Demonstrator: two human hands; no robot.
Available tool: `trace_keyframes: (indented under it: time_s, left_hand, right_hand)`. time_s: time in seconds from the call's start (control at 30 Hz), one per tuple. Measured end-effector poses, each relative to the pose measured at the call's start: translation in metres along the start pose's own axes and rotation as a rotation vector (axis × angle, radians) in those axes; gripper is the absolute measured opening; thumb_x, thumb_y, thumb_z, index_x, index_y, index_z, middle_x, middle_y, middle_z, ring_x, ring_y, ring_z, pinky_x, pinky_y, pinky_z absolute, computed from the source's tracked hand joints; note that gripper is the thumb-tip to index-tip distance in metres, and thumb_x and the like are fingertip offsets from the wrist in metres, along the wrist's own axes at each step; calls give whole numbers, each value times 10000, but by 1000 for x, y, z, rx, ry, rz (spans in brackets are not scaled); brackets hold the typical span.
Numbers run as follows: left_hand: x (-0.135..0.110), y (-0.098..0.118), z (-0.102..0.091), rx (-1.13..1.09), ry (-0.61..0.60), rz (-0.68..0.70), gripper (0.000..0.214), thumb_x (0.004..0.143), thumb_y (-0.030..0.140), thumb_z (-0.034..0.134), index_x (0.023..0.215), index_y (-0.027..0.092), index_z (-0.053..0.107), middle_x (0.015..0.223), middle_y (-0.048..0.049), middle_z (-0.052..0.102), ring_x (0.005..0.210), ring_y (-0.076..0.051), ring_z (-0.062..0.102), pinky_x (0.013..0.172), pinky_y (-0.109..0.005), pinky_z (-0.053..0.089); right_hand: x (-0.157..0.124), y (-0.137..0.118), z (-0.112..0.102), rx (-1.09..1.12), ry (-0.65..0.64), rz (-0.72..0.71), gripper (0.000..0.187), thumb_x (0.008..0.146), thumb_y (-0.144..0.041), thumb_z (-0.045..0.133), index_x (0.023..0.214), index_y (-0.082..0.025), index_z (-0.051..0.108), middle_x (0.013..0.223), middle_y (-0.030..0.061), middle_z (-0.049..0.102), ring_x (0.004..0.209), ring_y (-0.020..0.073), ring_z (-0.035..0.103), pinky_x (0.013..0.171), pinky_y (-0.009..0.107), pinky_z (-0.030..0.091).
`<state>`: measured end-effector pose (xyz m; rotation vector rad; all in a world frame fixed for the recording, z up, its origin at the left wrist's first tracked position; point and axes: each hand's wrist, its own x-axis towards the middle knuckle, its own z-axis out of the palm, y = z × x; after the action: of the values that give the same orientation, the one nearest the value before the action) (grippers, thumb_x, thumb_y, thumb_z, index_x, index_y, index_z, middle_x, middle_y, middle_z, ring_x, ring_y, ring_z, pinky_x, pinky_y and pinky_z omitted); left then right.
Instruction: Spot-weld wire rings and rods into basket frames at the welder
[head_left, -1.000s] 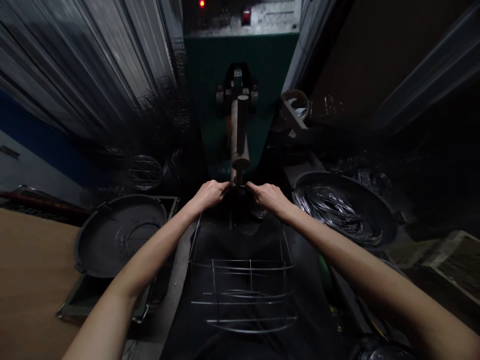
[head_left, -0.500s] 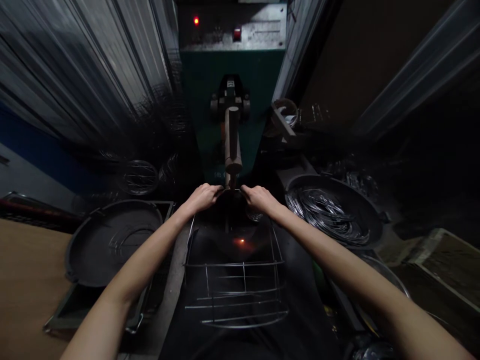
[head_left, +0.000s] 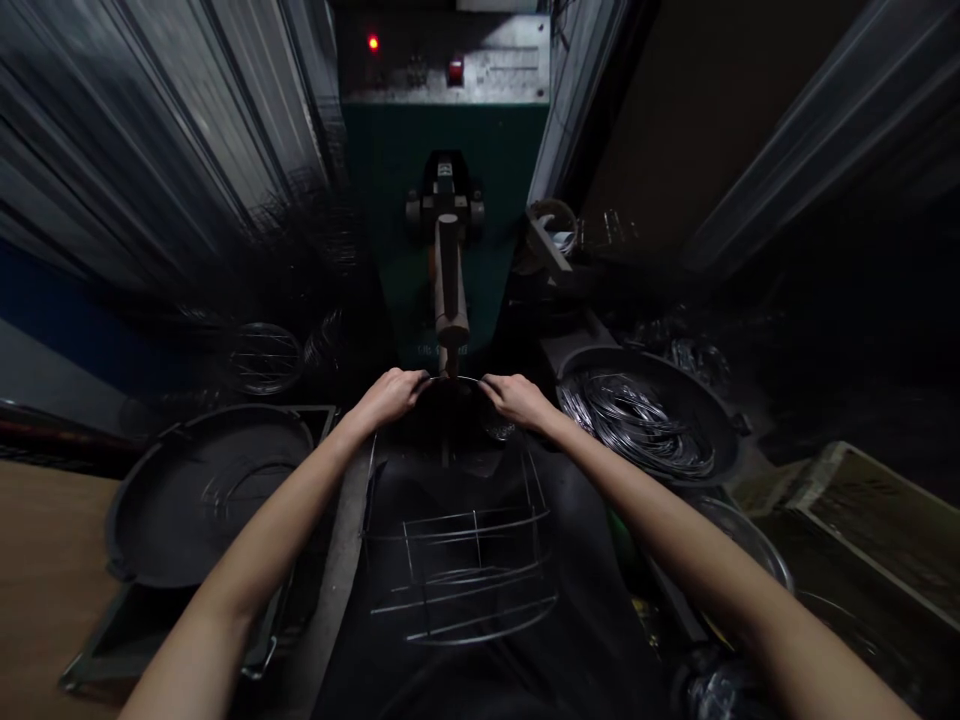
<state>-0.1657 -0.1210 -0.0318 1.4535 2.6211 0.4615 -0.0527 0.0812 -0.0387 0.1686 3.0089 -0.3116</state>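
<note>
A wire-frame rack (head_left: 457, 570) lies in front of me, its far curved rim lifted up under the brown electrode arm (head_left: 448, 285) of a green welding machine (head_left: 450, 150). My left hand (head_left: 388, 396) is closed on the rim's left side. My right hand (head_left: 514, 399) is closed on its right side. The two hands sit a little apart, just below the electrode tip.
A dark round pan (head_left: 202, 490) with a few wire pieces sits left on a tray. Another pan (head_left: 660, 415) at right holds several shiny wire rings. Round wire grids (head_left: 259, 355) stand at back left. A wooden surface (head_left: 45, 560) lies far left.
The small orange spark glow seen half a second ago under the electrode is gone. The view has drifted left and down slightly; both hands keep their hold on the rim.
</note>
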Motion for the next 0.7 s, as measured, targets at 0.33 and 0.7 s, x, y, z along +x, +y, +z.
trace_keyframes:
  time_s: [0.33,0.7]
  left_hand:
    - [0,-19,19,-129,99,-4,317,909,366,380,791,169,600,593,-20,545,518,-130,456,529,-245,267]
    - [-121,9,54,-1135,454,-347,507,826,588,462,1066,156,577,911,-89,670,852,-200,624,770,-297,474]
  right_hand:
    - [-1,7,-11,277,-84,-20,366,953,-361,337,960,-181,656,927,59,684,825,165,620,674,210,376]
    - [-90,12,-9,210,399,-91,276,924,-310,387,837,-164,604,619,26,575,532,130,494,543,234,285]
